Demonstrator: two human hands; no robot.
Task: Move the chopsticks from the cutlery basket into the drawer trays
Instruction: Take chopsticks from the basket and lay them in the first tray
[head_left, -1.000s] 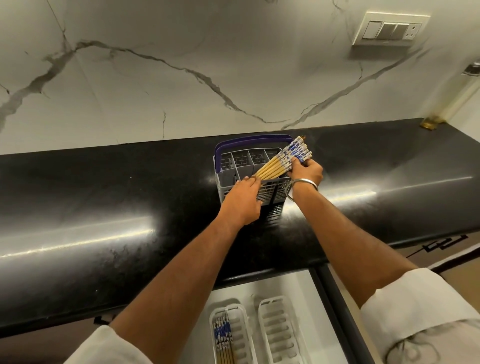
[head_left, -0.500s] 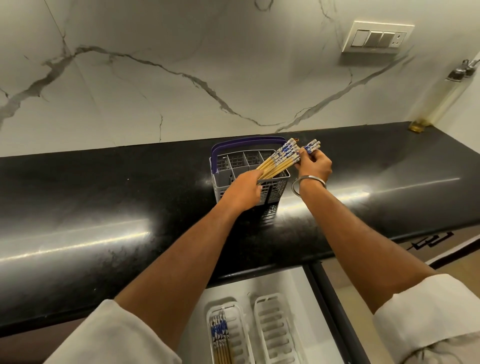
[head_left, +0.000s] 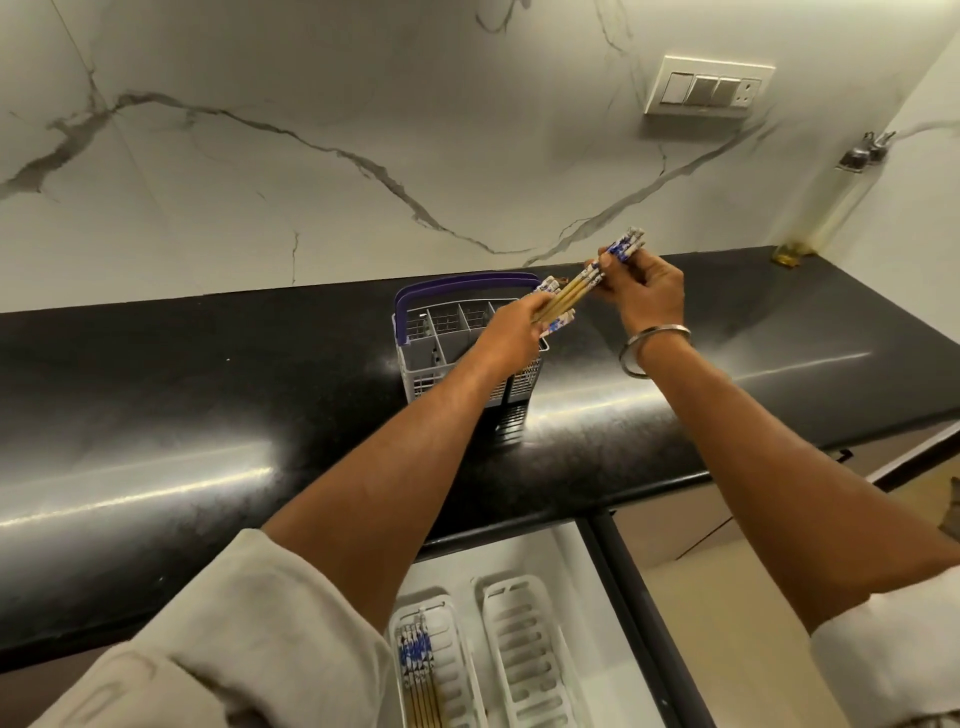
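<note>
L hand (head_left: 511, 325) fisted round a chopstick bundle (head_left: 558, 301) above the cutlery basket (head_left: 441, 338); R hand (head_left: 641, 291) pinches approx. two chopsticks' (head_left: 621, 249) patterned ends. Draw them out straight, keep tips aligned, then lower to the drawer trays (head_left: 524, 654) w/ stored pairs (head_left: 418, 670).

No legible text, label, brand, number or sign is showing anywhere in view. The switch plate (head_left: 708, 86) is bearing no readable marking, and the blue pattern on the chopsticks (head_left: 597, 277) is reading as decoration only, not lettering.
</note>
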